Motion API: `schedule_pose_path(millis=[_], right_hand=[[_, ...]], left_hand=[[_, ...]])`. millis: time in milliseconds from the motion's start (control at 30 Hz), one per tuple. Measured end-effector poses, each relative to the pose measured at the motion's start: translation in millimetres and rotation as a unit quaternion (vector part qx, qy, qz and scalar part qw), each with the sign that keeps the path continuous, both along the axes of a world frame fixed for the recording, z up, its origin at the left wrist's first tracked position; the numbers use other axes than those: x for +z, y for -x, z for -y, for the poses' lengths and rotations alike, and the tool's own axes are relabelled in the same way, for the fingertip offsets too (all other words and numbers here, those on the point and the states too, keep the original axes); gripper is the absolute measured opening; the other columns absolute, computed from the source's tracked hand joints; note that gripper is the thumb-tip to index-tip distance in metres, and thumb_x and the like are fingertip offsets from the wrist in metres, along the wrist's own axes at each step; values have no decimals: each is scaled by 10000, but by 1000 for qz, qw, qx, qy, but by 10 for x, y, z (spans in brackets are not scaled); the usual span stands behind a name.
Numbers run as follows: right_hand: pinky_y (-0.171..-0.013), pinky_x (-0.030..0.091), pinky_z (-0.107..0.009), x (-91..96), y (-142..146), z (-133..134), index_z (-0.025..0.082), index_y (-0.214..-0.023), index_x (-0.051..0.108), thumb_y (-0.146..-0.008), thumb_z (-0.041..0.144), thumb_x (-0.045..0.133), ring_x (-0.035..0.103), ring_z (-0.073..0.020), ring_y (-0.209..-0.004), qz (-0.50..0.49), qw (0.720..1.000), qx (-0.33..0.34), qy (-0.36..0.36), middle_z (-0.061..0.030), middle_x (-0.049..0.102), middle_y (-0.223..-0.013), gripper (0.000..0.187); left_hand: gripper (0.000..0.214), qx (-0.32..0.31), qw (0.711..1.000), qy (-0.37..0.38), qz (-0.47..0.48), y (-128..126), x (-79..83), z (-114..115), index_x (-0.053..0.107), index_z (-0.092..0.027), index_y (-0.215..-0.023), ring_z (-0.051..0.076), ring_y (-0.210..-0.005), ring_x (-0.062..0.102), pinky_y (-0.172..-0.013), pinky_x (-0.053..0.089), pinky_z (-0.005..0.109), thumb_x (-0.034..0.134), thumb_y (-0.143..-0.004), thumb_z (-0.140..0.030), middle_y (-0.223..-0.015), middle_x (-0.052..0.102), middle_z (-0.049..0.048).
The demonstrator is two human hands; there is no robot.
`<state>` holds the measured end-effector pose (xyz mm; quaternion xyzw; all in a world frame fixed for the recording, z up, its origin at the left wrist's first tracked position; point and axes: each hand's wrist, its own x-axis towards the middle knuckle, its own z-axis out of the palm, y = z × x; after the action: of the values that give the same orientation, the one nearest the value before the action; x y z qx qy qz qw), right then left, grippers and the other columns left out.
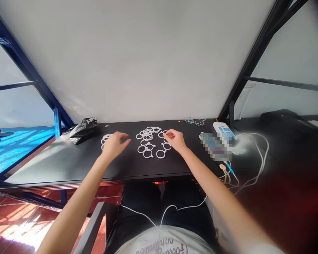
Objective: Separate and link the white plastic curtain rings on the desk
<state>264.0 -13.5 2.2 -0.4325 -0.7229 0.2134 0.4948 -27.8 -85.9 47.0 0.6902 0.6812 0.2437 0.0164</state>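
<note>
- Left hand is held low over the black tabletop, with thumb and fingers spread wide apart. To its left, a crumpled black plastic bag can be seen.
- Small group of white rings is partly hidden by the left hand.
- Big loose pile of white rings is spread on the middle of the tabletop, between both hands. Many are laid over each other, and little round knobs can be seen on some.
- One single ring is laid flat at the near right side of the pile.
- Right hand is held at the right side of the pile, its thumb and fingertips brought close together. Whether a ring is pinched there cannot be told.
- Thin-rimmed glasses are set down near the wall.
- White and blue box is placed farther right, with white cords looped beside it.
</note>
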Motion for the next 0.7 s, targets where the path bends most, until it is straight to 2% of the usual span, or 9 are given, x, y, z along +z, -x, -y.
schedule_pose_path(millis=[67, 100, 233, 333, 400, 467, 567, 633, 700], right_hand=[[-558, 401, -256, 37, -22, 35, 194, -692, 585, -799, 462, 648, 494, -119, -542, 44, 998, 38, 28, 2, 588, -603, 295], [-555, 389, -253, 65, -34, 65, 194, -682, 576, -791, 487, 655, 489, -116, -536, 79, 994, 57, 42, 11, 575, -587, 322], [-576, 347, -246, 190, -54, 272, 199, -722, 571, -714, 525, 721, 546, -132, -640, 262, 962, 67, 35, 5, 624, -714, 359], [-585, 327, -251, 248, -20, 444, 198, -780, 551, -732, 448, 705, 566, -145, -688, 362, 931, 27, 40, -18, 644, -840, 298], [-581, 323, -256, 277, 18, 518, 192, -793, 547, -758, 318, 654, 580, -160, -718, 397, 916, 13, 60, -39, 650, -884, 169], [-565, 317, -260, 318, 52, 545, 186, -742, 540, -734, 197, 615, 588, -172, -726, 423, 901, 10, 92, -51, 652, -861, 76], [-536, 312, -264, 407, 59, 492, 177, -633, 513, -659, 131, 630, 580, -172, -671, 448, 882, 25, 145, -50, 645, -765, 129], [-528, 326, -258, 460, 25, 394, 175, -603, 517, -618, 133, 661, 566, -157, -642, 421, 890, 57, 166, -36, 638, -737, 151], [-515, 346, -243, 483, -19, 251, 176, -609, 549, -608, 161, 678, 547, -130, -603, 346, 911, 115, 193, -14, 623, -707, 130]], left_hand=[[328, -128, 990, 56, -4, -262, -2, 32, 669, -214, -1050, 194, -741, 637, -727, 494, 318, 559, -852, -451, -1042, 660, 55], [350, -156, 984, 78, -28, -379, -15, 39, 653, -216, -1075, 199, -758, 640, -726, 494, 319, 553, -850, -465, -1052, 651, 58], [435, -147, 974, 103, -140, -659, -95, -15, 540, -221, -1254, 286, -1016, 611, -758, 488, 347, 513, -853, -388, -1140, 595, 106], [376, -158, 965, 142, -154, -692, -129, -118, 567, -224, -1172, 275, -987, 614, -754, 482, 344, 517, -828, -368, -1114, 586, 103], [285, -164, 962, 162, -143, -685, -120, -177, 591, -218, -1054, 253, -923, 624, -729, 473, 327, 520, -819, -363, -1054, 602, 89], [189, -175, 958, 177, -145, -680, -88, -214, 599, -211, -945, 244, -894, 624, -700, 457, 306, 536, -799, -315, -991, 621, 77], [104, -180, 951, 194, -159, -679, -30, -229, 600, -205, -845, 232, -856, 624, -652, 428, 281, 553, -753, -195, -919, 648, 62], [133, -171, 952, 201, -157, -669, -12, -224, 612, -206, -827, 218, -805, 622, -622, 413, 269, 554, -726, -143, -876, 662, 49], [152, -165, 955, 199, -147, -637, -19, -220, 632, -205, -806, 207, -765, 619, -606, 410, 264, 557, -703, -121, -847, 668, 44]])
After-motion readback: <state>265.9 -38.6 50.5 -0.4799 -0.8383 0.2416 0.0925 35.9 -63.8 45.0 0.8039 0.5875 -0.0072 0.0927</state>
